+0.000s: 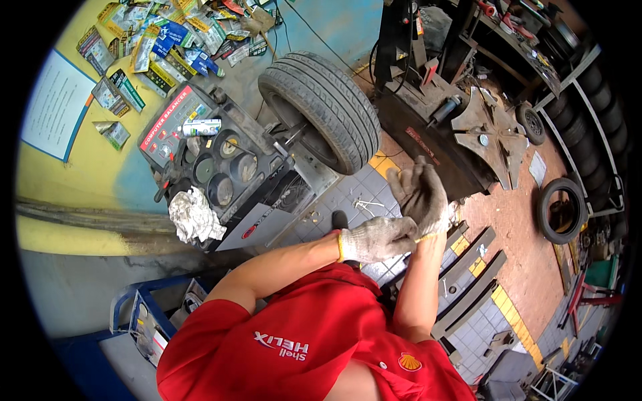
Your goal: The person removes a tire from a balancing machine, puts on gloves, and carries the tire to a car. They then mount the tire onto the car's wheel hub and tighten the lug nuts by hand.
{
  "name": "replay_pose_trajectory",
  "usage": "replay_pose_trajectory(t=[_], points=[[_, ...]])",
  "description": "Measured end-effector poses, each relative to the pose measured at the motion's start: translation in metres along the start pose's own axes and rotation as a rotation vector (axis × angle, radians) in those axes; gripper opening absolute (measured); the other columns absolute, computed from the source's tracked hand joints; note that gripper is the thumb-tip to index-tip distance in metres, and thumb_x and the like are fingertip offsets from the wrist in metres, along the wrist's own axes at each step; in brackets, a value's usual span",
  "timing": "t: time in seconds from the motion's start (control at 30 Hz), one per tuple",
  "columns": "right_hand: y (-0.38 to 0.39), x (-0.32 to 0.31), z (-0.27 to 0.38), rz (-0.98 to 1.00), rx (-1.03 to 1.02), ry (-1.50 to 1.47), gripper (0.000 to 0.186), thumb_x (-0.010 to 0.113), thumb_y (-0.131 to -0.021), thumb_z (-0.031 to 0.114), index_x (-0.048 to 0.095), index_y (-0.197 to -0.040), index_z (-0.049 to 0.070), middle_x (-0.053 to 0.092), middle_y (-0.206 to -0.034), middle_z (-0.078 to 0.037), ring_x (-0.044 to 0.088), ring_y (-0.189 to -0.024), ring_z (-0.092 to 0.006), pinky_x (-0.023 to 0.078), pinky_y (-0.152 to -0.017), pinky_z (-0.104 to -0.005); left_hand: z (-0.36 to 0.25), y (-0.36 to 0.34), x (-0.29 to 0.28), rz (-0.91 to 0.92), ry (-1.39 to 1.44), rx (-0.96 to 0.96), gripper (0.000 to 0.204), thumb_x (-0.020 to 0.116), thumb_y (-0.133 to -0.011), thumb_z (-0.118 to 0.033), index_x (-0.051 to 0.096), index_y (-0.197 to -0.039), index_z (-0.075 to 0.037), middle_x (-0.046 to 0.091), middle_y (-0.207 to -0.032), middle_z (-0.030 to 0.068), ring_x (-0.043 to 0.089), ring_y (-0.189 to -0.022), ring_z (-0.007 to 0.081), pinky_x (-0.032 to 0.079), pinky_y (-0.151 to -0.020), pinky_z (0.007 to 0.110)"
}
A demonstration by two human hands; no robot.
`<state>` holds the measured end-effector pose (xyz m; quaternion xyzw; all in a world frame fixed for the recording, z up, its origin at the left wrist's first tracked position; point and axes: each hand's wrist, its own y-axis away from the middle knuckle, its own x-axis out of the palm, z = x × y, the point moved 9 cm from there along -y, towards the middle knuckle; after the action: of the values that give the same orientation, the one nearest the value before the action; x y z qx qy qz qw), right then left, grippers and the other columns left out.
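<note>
Both my hands wear greyish-white knitted work gloves with yellow edging. My left hand (380,239) is closed at my right wrist, its fingers pinching the cuff of the right glove (435,226). My right hand (420,190) is raised, fingers stretched out, with nothing in it. Beyond them, a tyre on a wheel (328,110) is mounted on the shaft of a wheel balancer (267,207). On the balancer's top tray lie a white-and-green spray can (200,127) and a crumpled white cloth (195,215), both apart from my hands.
A tyre changer with a star-shaped metal turntable (491,137) stands to the right. A loose tyre (560,210) rests on the floor near a tyre rack (588,140). Dark ramp strips (471,287) lie on the tiles. Colourful packets (167,43) cover the wall at upper left.
</note>
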<state>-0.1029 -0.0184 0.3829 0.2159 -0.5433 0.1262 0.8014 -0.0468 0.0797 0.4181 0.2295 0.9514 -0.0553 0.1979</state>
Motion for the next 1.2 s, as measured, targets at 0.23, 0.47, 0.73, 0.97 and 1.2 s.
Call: replay_pose_trajectory(t=[0.23, 0.47, 0.73, 0.97, 1.2], points=[[-0.041, 0.039, 0.069, 0.138, -0.353, 0.97, 0.059, 0.045, -0.114, 0.041, 0.064, -0.141, -0.008, 0.077, -0.119, -0.019, 0.069, -0.122, -0.0329, 0.047, -0.116, -0.0447, 0.052, -0.056, -0.051, 0.289, -0.109, -0.003, 0.046, 0.056, -0.109, -0.045, 0.072, -0.124, -0.005, 0.075, -0.122, 0.0141, 0.069, -0.12, 0.0314, 0.052, -0.105, 0.044], [-0.082, 0.123, -0.001, 0.374, -0.437, 1.904, 0.033, 0.061, -0.102, 0.009, 0.075, -0.131, 0.003, 0.077, -0.107, -0.021, 0.075, -0.101, -0.0372, 0.057, -0.093, -0.0446, 0.082, -0.121, -0.074, 0.422, -0.299, -0.039, 0.048, 0.065, -0.098, -0.04, 0.063, -0.134, -0.007, 0.067, -0.137, 0.0169, 0.059, -0.132, 0.0278, 0.046, -0.114, 0.041], [-0.176, 0.086, 0.056, -0.008, -0.352, 1.767, 0.034, 0.068, -0.105, 0.024, 0.073, -0.132, 0.003, 0.078, -0.102, -0.018, 0.076, -0.089, -0.0226, 0.06, -0.078, -0.0381, 0.085, -0.159, -0.149, 0.225, -0.405, -0.041, 0.042, 0.068, -0.095, -0.042, 0.075, -0.117, -0.007, 0.077, -0.109, 0.0225, 0.073, -0.104, 0.0383, 0.057, -0.097, 0.048], [-0.236, -0.104, 0.056, 0.322, 0.217, 2.339, 0.042, 0.064, -0.1, 0.035, 0.064, -0.136, 0.012, 0.07, -0.128, -0.017, 0.067, -0.119, -0.0368, 0.055, -0.1, -0.0479, 0.072, -0.208, -0.189, -0.338, -0.276, 0.173, 0.03, 0.072, -0.097, -0.036, 0.078, -0.117, -0.015, 0.076, -0.111, 0.011, 0.073, -0.101, 0.0317, 0.059, -0.086, 0.046], [-0.302, -0.094, 0.047, 0.663, 0.057, 2.353, 0.05, 0.062, -0.099, 0.038, 0.058, -0.142, 0.012, 0.065, -0.139, -0.019, 0.059, -0.132, -0.0366, 0.048, -0.109, -0.0495, 0.12, -0.264, -0.21, -0.345, -0.402, -0.157, 0.027, 0.065, -0.1, -0.034, 0.078, -0.111, -0.013, 0.074, -0.111, 0.01, 0.073, -0.101, 0.0336, 0.059, -0.086, 0.046]])
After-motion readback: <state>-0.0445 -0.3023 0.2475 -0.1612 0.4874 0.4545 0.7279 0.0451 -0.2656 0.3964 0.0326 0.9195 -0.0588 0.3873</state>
